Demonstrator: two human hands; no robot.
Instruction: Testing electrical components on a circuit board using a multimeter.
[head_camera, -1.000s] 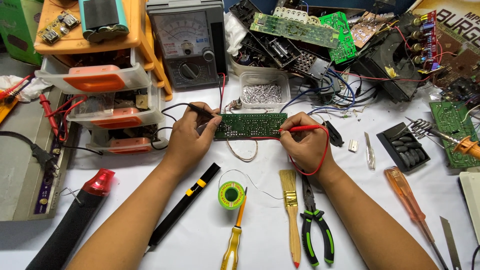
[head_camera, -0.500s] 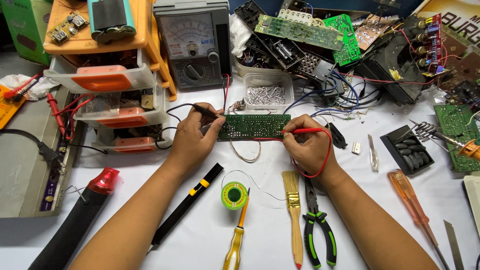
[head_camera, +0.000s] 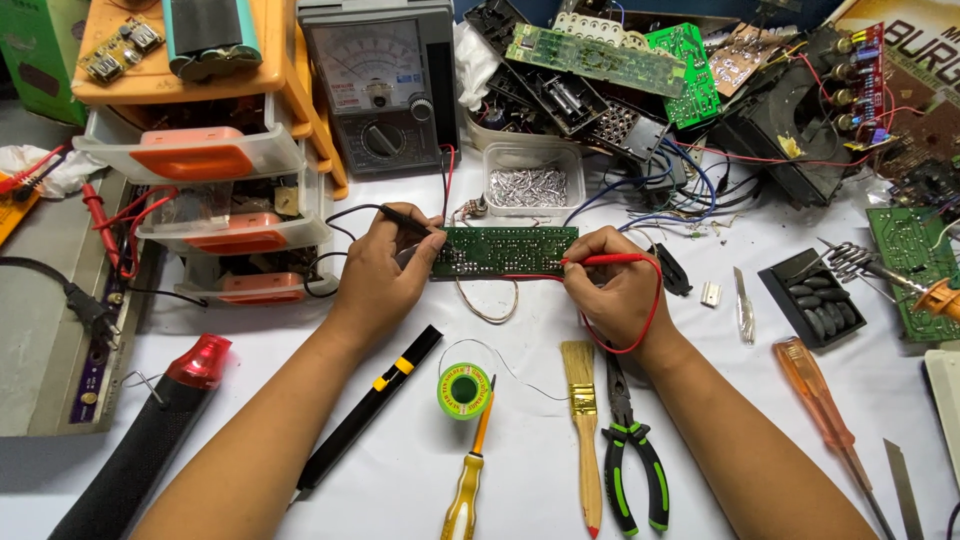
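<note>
- Two bare hands are seen from the head view, both at a green circuit board (head_camera: 505, 251) lying flat on the white desk (head_camera: 720, 400), just in front of the analogue multimeter (head_camera: 380, 85).
- Left hand (head_camera: 380, 280): fingers are closed round a black test probe (head_camera: 405, 221), whose tip is set against the board's left end. A black lead is seen running back from the probe toward the meter.
- Right hand (head_camera: 615, 290): fingers are pinched on a red test probe (head_camera: 605, 260), which is laid along the board's lower right edge with its tip on the board. Its red lead (head_camera: 648, 315) is looped round the outside of the hand.
- Whether the board is also steadied by either hand cannot be told.
- Near the hands, toward the viewer: a spool of solder (head_camera: 465, 390), a yellow-handled screwdriver (head_camera: 465, 480), a wooden-handled brush (head_camera: 582, 420) and green-handled pliers (head_camera: 632, 455) are laid side by side.
- A black tool with a yellow band (head_camera: 372, 410) is lying just beside the left forearm.
- Behind the board a clear tray of small metal parts (head_camera: 530, 185) is noted, with a heap of loose circuit boards and wires (head_camera: 640, 90) beyond it.
- At the left edge, stacked drawers with orange fronts (head_camera: 200, 160) are noted.
</note>
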